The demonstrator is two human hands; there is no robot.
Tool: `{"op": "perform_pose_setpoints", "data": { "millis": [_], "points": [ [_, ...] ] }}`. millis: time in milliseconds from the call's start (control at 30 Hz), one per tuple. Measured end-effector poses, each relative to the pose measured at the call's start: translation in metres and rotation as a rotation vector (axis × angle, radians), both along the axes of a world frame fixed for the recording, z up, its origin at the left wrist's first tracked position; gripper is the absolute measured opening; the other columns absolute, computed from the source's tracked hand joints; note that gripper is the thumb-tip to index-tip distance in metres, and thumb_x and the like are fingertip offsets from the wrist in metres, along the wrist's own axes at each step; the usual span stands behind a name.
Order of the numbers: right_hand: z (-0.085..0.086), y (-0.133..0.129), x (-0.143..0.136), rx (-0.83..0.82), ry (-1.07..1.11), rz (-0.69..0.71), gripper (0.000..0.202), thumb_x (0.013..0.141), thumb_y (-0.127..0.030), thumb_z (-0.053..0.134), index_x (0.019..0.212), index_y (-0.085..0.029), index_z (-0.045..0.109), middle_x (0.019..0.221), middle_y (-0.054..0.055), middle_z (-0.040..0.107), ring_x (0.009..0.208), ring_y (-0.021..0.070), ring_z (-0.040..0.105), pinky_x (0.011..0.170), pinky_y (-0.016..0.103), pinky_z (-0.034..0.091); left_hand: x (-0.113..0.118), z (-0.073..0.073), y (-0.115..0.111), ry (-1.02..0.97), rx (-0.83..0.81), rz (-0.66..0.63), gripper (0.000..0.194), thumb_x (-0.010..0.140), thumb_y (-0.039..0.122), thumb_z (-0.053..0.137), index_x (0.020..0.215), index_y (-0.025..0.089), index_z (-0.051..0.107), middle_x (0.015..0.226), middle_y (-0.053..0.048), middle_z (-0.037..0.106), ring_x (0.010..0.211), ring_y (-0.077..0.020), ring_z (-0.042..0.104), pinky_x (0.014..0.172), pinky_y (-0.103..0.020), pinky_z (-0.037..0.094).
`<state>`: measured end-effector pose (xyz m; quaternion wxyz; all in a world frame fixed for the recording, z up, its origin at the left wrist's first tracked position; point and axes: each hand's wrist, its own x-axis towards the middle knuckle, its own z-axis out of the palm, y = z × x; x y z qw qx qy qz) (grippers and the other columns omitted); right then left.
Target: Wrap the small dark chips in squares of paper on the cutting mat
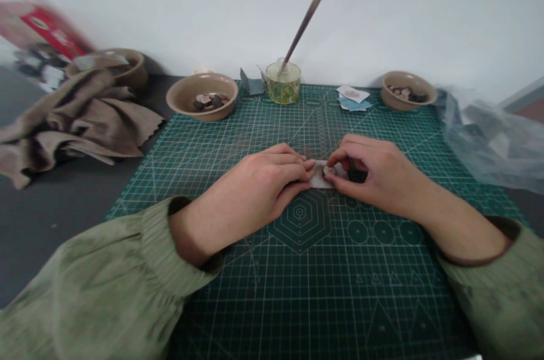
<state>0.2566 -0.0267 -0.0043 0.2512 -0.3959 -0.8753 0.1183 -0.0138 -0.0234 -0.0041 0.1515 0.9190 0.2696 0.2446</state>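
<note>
A small pale sheet [318, 181] lies flat near the middle of the green cutting mat [297, 303]. The fingers of my left hand [272, 178] are pressed together on the sheet's left end. Between the thumb and index finger of my right hand [369, 170] is a small light stone-like piece [327, 170], pinched against the sheet. Part of the sheet is hidden under the fingers of both hands.
Brown bowls with small stones stand at the back left [202, 108] and back right [402, 101]. Between them are a glass [283, 88] holding sticks and some paper pieces [353, 100]. A brown cloth [93, 116] lies left, a plastic bag [493, 144] right.
</note>
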Motion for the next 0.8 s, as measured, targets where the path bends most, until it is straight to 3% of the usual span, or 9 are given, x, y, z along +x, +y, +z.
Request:
{"op": "perform_pose_setpoints", "data": {
  "millis": [600, 800],
  "points": [
    [0.003, 0.001, 0.001, 0.016, -0.006, -0.002, 0.008, 0.095, -0.022, 0.078, 0.102, -0.020, 0.075, 0.090, 0.004, 0.069, 0.077, 0.0195, 0.063, 0.067, 0.034, 0.046, -0.001, 0.001, -0.001, -0.004, -0.027, 0.005, 0.018, 0.110, 0.021, 0.066, 0.117, 0.021, 0.083, 0.123, -0.005, 0.083, 0.120, -0.0230, 0.075, 0.107, -0.040, 0.063],
    [0.018, -0.002, 0.005, -0.014, 0.130, -0.157, 0.011, 0.098, -0.034, 0.079, 0.103, -0.024, 0.078, 0.085, 0.003, 0.070, 0.067, 0.0185, 0.061, 0.060, 0.035, 0.048, 0.000, 0.006, -0.003, 0.042, -0.003, 0.038, 0.014, 0.108, 0.025, 0.071, 0.115, 0.019, 0.081, 0.116, -0.007, 0.081, 0.111, -0.0251, 0.073, 0.100, -0.042, 0.061]
  ]
}}
